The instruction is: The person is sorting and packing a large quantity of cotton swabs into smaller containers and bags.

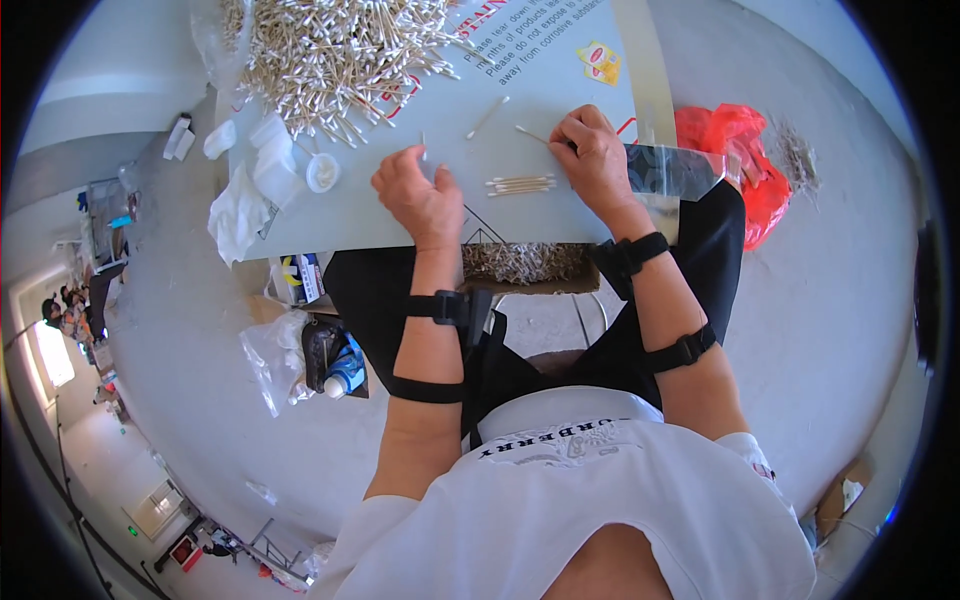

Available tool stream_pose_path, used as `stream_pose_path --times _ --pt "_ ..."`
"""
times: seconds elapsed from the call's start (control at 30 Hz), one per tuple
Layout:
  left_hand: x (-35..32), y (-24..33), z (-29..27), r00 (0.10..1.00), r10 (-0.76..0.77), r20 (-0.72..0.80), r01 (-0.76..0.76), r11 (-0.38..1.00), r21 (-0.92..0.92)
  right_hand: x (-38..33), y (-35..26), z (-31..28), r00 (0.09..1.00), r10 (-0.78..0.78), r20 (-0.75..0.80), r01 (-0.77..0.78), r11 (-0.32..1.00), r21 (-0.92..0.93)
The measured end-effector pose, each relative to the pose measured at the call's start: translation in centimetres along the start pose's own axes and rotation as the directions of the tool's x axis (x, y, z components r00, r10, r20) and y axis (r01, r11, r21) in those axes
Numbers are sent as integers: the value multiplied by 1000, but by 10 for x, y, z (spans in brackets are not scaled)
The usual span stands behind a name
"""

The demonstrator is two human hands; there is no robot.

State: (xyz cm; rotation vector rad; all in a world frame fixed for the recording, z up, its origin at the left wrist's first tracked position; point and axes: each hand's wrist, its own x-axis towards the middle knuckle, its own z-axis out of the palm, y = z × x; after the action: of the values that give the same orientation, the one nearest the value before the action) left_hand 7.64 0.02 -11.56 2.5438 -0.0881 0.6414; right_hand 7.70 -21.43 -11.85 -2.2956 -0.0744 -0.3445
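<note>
My right hand (592,160) is closed, with a cotton swab (532,134) sticking out to the left from its pinched fingers. My left hand (418,198) hovers over the table, fingers curved and thumb apart. Just past its fingertips a short, upright-looking swab shows; I cannot tell whether the fingers touch it. Between my hands lies a small row of cotton swabs (520,185), side by side. Farther back, a single loose swab (487,117) rests at a slant. A big heap of cotton swabs (340,65) covers the far left of the table (350,225).
Left of my left hand stand a small round white tub (322,173) and crumpled white tissues (240,212). A yellow sticker (598,62) is at the far right. Below the table edge sits a box of swabs (525,263). A red plastic bag (765,190) hangs at the right.
</note>
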Motion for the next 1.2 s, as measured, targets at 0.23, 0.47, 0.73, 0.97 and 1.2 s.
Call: stream_pose_path --times 0.23,0.47,0.73,0.97,1.2 --pt "16 -16 3 986 -152 61 146 984 98 -5 -3 1 999 -32 -7 32 999 -1" --pt "20 -8 13 973 -80 217 92 995 -41 -4 1 1 997 -81 4 81 997 17" --pt "12 13 12 973 30 231 -51 995 86 -16 -14 -6 972 -198 123 201 979 -18" --pt "-28 21 -28 832 198 519 -231 973 0 -17 1 1 983 -157 94 161 986 -42" --pt "-26 37 -59 489 221 844 -83 975 -208 -13 -4 -6 968 -208 139 211 977 -10"
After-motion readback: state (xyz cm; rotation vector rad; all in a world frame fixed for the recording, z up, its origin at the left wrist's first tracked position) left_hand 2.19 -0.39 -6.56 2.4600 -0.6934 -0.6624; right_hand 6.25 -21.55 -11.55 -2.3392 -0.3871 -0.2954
